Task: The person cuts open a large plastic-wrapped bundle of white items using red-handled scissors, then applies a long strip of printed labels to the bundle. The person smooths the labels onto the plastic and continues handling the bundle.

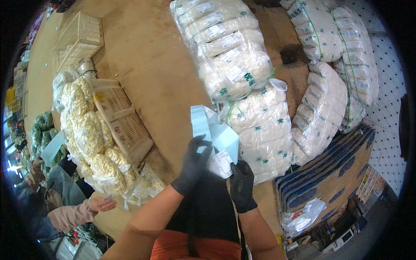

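A folded strip of label paper with a light blue backing (225,139) hangs in front of me, bent into several panels. My left hand (196,159), in a black glove, is closed round its left side. My right hand (242,182), also gloved in black, pinches the lower right corner of a white printed label (221,164) at the strip's lower end. Just beyond my hands lies a clear plastic bale of white packs (262,130) with green print. A larger bale (223,47) behind it carries a row of white labels along its top.
More wrapped bales (320,110) lie at the right, beside a stack of dark blue-edged boards (325,169). Bags of pale yellow pieces (89,125) lean against a cream plastic crate (121,117) at the left. Another person's hand (103,204) reaches in at the lower left.
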`<state>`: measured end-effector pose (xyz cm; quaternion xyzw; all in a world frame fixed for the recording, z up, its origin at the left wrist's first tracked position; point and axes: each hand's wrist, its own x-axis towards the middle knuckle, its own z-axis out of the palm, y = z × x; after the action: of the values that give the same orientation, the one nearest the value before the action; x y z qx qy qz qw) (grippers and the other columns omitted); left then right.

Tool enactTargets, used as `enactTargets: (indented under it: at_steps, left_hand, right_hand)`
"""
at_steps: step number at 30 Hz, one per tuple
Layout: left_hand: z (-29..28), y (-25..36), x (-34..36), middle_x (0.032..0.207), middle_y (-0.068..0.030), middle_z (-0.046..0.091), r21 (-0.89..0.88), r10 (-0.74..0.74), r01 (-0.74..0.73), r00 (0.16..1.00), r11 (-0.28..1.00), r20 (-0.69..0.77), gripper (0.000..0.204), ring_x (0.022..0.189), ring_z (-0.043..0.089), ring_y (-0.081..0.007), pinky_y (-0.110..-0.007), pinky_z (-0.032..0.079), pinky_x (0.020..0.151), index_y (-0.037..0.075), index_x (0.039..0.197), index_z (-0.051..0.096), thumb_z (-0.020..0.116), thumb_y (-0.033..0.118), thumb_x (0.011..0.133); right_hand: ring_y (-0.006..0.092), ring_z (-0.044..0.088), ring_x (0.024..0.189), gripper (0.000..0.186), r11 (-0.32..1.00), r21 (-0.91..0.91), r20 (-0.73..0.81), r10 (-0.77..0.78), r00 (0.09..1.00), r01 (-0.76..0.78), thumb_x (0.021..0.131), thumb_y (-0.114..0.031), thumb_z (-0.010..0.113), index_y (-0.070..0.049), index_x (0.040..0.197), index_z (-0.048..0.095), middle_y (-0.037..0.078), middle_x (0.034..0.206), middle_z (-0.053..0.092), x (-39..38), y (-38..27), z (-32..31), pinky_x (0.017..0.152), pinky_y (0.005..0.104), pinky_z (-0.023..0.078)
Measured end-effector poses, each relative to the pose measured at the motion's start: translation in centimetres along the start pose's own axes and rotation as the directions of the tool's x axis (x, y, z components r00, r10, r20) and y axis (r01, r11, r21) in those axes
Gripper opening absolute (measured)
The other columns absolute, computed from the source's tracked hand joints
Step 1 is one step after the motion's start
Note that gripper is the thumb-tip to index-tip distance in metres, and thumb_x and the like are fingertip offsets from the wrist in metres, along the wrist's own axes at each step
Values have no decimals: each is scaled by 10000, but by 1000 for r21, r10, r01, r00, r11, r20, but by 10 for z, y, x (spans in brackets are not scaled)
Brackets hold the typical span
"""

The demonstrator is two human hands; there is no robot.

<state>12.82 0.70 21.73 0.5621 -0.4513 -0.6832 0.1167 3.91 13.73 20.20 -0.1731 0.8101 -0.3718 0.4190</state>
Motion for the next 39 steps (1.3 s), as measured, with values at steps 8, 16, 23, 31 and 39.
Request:
enactTargets:
  at_steps: [8,16,23,31,39]
  left_hand:
    - [-31,-42,-58,824,-60,622,307,-191,52,875,950,444,230,738,557,-127,-264,450,693,23,925,618,653,110,716]
    - [-17,-62,-82,772,-43,615,329,-136,-10,899,944,416,180,716,548,-108,-263,448,650,29,874,626,655,124,724]
    - [15,-70,-100,826,-50,611,284,-67,-67,898,956,435,188,756,547,-118,-273,445,703,28,899,610,647,112,734]
    - [84,-81,-144,845,-97,607,320,42,-224,871,921,489,300,802,557,-176,-300,447,721,7,937,582,671,186,712]
    - [156,-122,-201,881,-176,595,237,-91,-30,872,971,482,371,785,574,-248,-329,439,713,-14,928,574,652,287,726]
  right_hand:
    - [105,500,706,137,972,212,6,106,994,-105,777,-53,569,13,895,552,44,805,553,-42,-21,-23,622,230,421]
    - [204,543,750,167,980,-175,-558,-174,811,90,744,-15,589,-7,909,569,98,829,572,-56,-40,-47,713,285,426]
    - [233,560,773,167,893,-233,74,-378,923,385,715,-65,634,-1,861,583,122,831,592,-74,0,-72,707,317,429]
    - [177,534,892,387,947,316,90,36,995,-63,700,-10,614,40,1057,475,125,985,554,-78,56,-136,787,276,426]
    - [170,528,900,388,919,391,286,-66,956,-53,717,23,594,53,1083,468,121,997,550,-74,90,-214,800,275,425]
